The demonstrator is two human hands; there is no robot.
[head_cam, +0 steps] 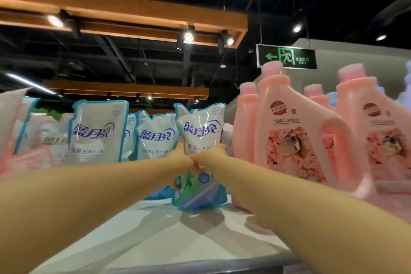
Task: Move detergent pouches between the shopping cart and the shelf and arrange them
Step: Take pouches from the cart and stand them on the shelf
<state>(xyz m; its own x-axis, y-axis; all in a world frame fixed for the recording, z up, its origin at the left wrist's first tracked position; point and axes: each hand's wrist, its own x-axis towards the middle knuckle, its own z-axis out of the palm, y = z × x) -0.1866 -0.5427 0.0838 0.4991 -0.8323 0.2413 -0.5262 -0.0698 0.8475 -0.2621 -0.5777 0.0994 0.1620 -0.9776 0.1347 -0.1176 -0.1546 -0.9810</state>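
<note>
**Pouch (201, 131) held upright on the shelf (155, 229)**

Your left grip (181, 158) and right grip (212, 154) are both clamped round the pouch's middle, its base on the shelf. More pouches (97, 131) stand to its left, pink bottles (289, 135) just right.

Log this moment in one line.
left hand: grips pouch | right hand: grips pouch | pouch: upright on shelf | pink bottle: right of pouch

Pink handled bottles (289, 131) at right with floral labels and pink caps, green exit sign (287, 56) hanging above, wooden ceiling beams (124, 15) with lit spotlights (188, 37), dark ceiling overhead
</note>
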